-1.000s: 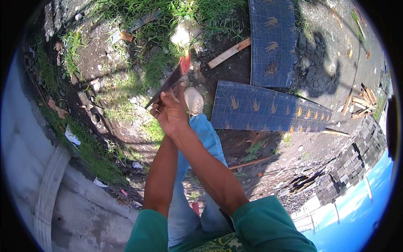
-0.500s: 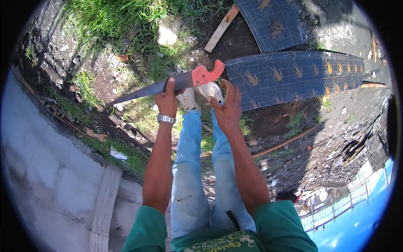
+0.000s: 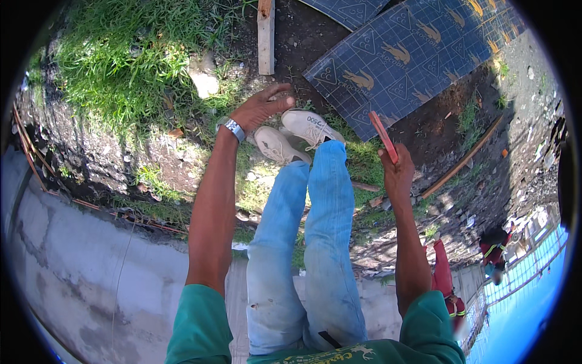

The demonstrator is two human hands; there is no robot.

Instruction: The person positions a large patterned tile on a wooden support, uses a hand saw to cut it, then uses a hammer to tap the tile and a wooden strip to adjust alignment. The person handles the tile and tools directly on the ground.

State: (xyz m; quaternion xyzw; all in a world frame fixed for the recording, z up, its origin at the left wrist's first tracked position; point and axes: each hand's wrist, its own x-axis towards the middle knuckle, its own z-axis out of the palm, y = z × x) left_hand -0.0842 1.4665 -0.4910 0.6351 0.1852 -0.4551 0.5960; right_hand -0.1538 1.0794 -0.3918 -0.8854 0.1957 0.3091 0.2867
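Observation:
My right hand [image 3: 399, 175] is closed around the hand saw [image 3: 383, 136], whose red handle shows nearly edge-on above the fist. The dark blade does not show clearly. Left of it, my left hand [image 3: 259, 110] reaches inward over the ground near my shoes [image 3: 306, 127], fingers apart and nothing in it. Just past the saw lies a dark blue panel [image 3: 397, 67] printed with a grid and animal figures.
A second panel [image 3: 348, 7] lies beyond the first. A short wooden board [image 3: 265, 39] rests on the soil, and a long wooden strip [image 3: 464, 158] lies to the right. Along the left runs a grey concrete wall [image 3: 79, 242]. Two people in red [image 3: 442, 267] are at lower right.
The saw has passed from my left hand to my right, which has moved right and down. My left hand is now free. The view has turned, shifting the panels.

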